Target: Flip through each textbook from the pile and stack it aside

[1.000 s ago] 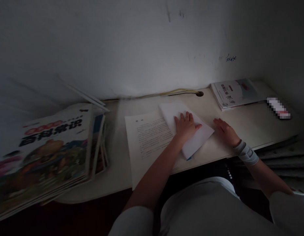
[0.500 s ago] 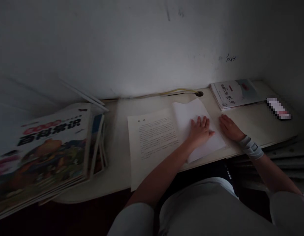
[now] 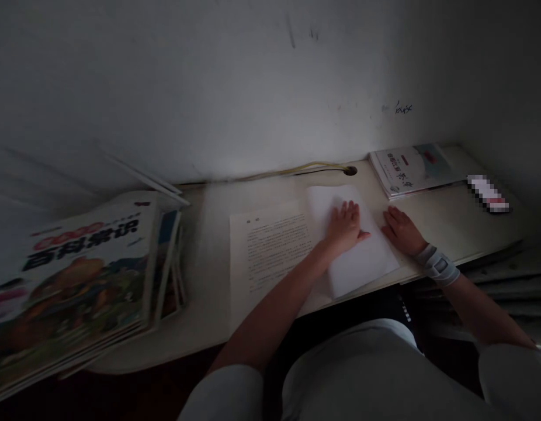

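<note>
A blank white sheet of paper lies at a slant on the desk, apparently folded, though its edges are hard to make out. My left hand rests flat on its upper part, fingers stretched forward. Beside the sheet's right edge, my right hand lies palm down on the desk with fingers extended, holding nothing; a grey band with a small dark face circles that wrist. A printed page with lines of text lies left of the white sheet, partly covered by it and by my left forearm.
Stacked picture books fill the desk's left end. At the back right are thin books and a blurred-out phone. A yellow cable runs along the wall into a desk hole. The pale desk meets the wall behind.
My left hand has slid slightly left across the white paper, and the sheet's far edge looks flatter. My right hand stays beside it. The whole view has shifted a little.
</note>
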Demonstrator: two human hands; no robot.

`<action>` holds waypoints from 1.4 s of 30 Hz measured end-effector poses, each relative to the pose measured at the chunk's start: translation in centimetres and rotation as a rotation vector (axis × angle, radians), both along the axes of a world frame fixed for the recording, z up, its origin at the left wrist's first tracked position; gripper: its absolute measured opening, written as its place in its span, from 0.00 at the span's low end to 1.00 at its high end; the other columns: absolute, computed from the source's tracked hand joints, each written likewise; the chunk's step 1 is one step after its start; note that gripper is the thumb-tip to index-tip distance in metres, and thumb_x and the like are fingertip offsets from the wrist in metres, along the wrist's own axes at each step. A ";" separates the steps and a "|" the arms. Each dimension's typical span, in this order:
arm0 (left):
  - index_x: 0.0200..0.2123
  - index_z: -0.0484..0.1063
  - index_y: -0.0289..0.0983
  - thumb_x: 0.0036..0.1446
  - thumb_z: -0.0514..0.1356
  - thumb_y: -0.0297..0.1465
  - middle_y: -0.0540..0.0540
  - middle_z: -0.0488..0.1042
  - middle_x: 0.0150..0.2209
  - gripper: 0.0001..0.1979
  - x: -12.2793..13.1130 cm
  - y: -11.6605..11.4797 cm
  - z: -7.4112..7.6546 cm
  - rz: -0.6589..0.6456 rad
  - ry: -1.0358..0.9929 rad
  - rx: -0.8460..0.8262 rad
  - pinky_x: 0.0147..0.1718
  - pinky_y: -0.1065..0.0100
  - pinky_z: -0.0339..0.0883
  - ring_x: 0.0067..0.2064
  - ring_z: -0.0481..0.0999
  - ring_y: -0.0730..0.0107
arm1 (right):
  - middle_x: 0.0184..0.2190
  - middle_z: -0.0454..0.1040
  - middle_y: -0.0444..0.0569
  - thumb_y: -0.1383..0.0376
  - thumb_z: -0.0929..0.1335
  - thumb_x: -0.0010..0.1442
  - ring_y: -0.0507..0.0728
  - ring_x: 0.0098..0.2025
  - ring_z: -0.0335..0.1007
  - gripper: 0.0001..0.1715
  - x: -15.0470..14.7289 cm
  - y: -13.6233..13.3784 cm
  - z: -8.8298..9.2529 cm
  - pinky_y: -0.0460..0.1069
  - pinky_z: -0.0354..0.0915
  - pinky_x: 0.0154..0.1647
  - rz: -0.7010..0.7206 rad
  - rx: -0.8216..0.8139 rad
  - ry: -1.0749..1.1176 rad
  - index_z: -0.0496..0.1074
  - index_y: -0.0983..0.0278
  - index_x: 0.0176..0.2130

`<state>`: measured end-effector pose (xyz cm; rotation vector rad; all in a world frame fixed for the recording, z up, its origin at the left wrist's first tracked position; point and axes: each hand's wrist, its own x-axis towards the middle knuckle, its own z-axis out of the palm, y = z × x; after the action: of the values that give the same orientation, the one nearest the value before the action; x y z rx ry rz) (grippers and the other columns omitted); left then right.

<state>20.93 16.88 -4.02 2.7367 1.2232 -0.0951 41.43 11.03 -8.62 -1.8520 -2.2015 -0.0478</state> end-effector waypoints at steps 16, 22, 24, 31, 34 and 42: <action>0.65 0.44 0.24 0.58 0.34 0.55 0.32 0.40 0.67 0.45 2.8 0.7 -1.9 0.045 -0.028 -0.014 0.63 0.49 0.36 0.67 0.38 0.47 | 0.59 0.62 0.65 0.52 0.56 0.64 0.66 0.62 0.54 0.34 1.4 0.6 0.1 0.61 0.54 0.60 0.119 -0.032 0.074 0.64 0.74 0.57; 0.65 0.43 0.25 0.59 0.36 0.53 0.33 0.40 0.67 0.42 3.9 1.7 -2.4 0.102 -0.079 0.000 0.63 0.48 0.36 0.67 0.38 0.48 | 0.59 0.61 0.63 0.55 0.55 0.66 0.63 0.63 0.55 0.31 1.2 0.3 1.9 0.60 0.55 0.60 0.111 -0.081 0.020 0.63 0.73 0.57; 0.65 0.43 0.26 0.60 0.37 0.51 0.33 0.41 0.67 0.40 4.1 1.9 -2.6 0.081 -0.094 0.023 0.63 0.49 0.36 0.68 0.39 0.48 | 0.60 0.60 0.64 0.55 0.56 0.65 0.65 0.63 0.53 0.31 -0.3 -0.7 3.3 0.62 0.52 0.61 0.085 -0.043 -0.071 0.63 0.73 0.58; 0.63 0.49 0.26 0.63 0.43 0.41 0.34 0.46 0.67 0.32 2.1 2.8 -1.5 -0.062 -0.048 -0.016 0.62 0.56 0.43 0.67 0.44 0.55 | 0.49 0.71 0.69 0.46 0.66 0.55 0.68 0.55 0.65 0.38 -9.0 -7.2 5.6 0.61 0.47 0.63 0.233 -0.080 -0.358 0.72 0.76 0.49; 0.63 0.53 0.31 0.61 0.44 0.46 0.35 0.47 0.66 0.33 -0.1 2.5 -1.0 -0.034 0.002 0.008 0.61 0.45 0.40 0.67 0.42 0.49 | 0.50 0.69 0.74 0.42 0.69 0.48 0.71 0.54 0.65 0.47 -10.5 -8.9 4.3 0.61 0.51 0.61 0.153 -0.113 -0.352 0.70 0.80 0.50; 0.67 0.40 0.35 0.57 0.37 0.57 0.39 0.35 0.68 0.43 0.0 1.7 -1.8 0.062 0.022 -0.063 0.58 0.34 0.34 0.67 0.34 0.38 | 0.59 0.57 0.75 0.38 0.69 0.43 0.76 0.60 0.54 0.58 -11.8 -10.3 3.5 0.65 0.53 0.57 0.087 -0.151 -0.277 0.61 0.77 0.58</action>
<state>20.95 18.60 -5.83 2.6484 1.2867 -0.1549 29.63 0.69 -5.15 -1.9256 -2.5337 -0.1326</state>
